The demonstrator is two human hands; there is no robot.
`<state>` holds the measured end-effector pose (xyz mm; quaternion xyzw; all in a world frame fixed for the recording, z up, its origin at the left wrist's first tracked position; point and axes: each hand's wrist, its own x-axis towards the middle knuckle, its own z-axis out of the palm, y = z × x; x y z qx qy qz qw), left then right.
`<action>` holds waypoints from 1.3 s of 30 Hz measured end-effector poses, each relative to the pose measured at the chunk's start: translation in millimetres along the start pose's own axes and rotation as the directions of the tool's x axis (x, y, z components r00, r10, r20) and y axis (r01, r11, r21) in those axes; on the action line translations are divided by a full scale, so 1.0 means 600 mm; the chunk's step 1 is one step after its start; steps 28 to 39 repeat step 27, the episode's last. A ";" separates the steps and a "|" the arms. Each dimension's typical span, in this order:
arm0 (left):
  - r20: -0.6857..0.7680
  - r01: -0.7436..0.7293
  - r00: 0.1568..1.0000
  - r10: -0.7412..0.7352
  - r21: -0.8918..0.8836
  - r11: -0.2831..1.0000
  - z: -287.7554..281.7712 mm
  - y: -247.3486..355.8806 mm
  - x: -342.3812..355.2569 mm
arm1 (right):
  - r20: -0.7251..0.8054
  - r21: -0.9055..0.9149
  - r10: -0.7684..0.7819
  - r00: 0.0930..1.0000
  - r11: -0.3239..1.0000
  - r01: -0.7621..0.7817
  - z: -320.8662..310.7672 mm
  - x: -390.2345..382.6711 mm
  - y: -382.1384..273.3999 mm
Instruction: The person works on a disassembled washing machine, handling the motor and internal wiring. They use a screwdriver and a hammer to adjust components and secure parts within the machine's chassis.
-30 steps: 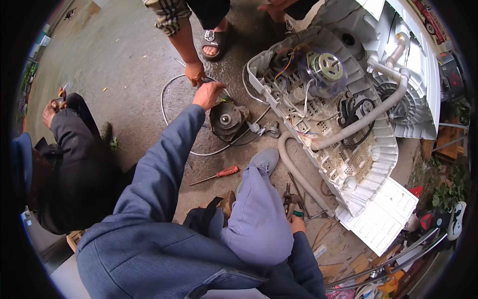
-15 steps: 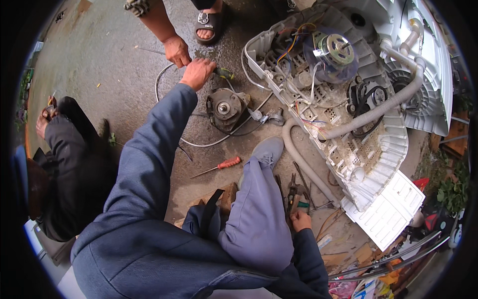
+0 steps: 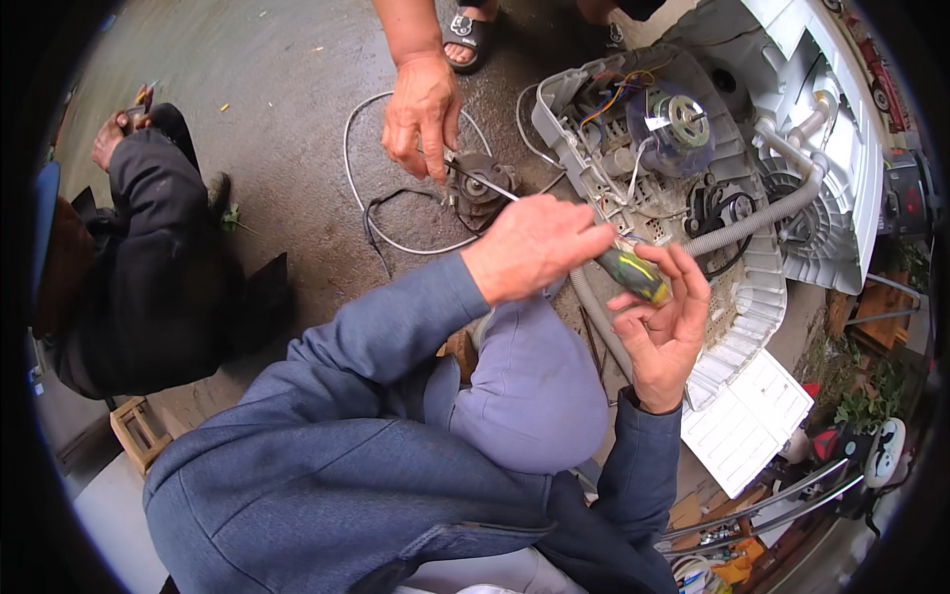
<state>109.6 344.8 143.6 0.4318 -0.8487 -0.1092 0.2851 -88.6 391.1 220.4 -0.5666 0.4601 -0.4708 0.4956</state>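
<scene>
My left hand (image 3: 539,247) is closed around a long screwdriver, just ahead of its green-and-yellow handle (image 3: 635,275). The thin metal shaft (image 3: 500,188) runs up and left over a small round motor (image 3: 479,184) on the floor. Beside the handle's end is my right hand (image 3: 670,332), palm up with fingers curved and apart; whether it touches the handle I cannot tell. Above the motor, another person's hand (image 3: 424,114) reaches down with its fingers by the far end of the shaft. A grey cable (image 3: 348,178) loops around the motor.
To the right lies a large grey plastic appliance base (image 3: 757,327) with a motor (image 3: 683,124) and a ribbed hose (image 3: 732,233). A white slotted panel (image 3: 744,421) rests near it. At left sits a person in dark clothes (image 3: 168,257); a wooden frame (image 3: 141,434) is behind.
My left hand has come back right and nearer with the screwdriver. My right hand has risen from the pliers on the floor to the handle. The other person's hand has moved right.
</scene>
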 end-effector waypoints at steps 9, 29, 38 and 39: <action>-0.049 0.347 0.904 -0.425 -0.498 0.795 0.116 0.014 -0.070 | -0.014 -0.425 -0.147 0.989 0.896 0.128 0.010 -0.038 0.011; -0.074 0.343 0.904 -0.421 -0.463 0.818 0.134 -0.015 -0.077 | 0.176 -0.501 -0.303 0.937 0.792 0.350 0.025 -0.018 0.005; -0.074 0.343 0.904 -0.421 -0.463 0.818 0.134 -0.015 -0.077 | 0.176 -0.501 -0.303 0.937 0.792 0.350 0.025 -0.018 0.005; -0.074 0.343 0.904 -0.421 -0.463 0.818 0.134 -0.015 -0.077 | 0.176 -0.501 -0.303 0.937 0.792 0.350 0.025 -0.018 0.005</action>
